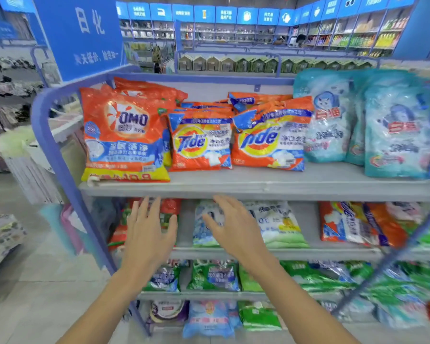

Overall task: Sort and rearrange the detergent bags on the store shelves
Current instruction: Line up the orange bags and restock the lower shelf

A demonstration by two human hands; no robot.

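Our left hand (147, 234) and right hand (236, 232) hover with fingers (156, 209) spread, holding nothing, just before the grey top shelf (258, 187). The detergent bags (201, 142) stand on it, orange at left, pale blue at right; wall racks (233, 33) are far behind.

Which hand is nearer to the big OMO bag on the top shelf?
Left. The left hand is just below the OMO bag; the right hand is farther right, below the Tide bags.

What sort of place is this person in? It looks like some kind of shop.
Almost certainly a supermarket's household-goods aisle. A tiered shelf carries branded detergent: an OMO bag, Tide bags. A blue section sign rises beside it, and stocked wall shelves run along the back.
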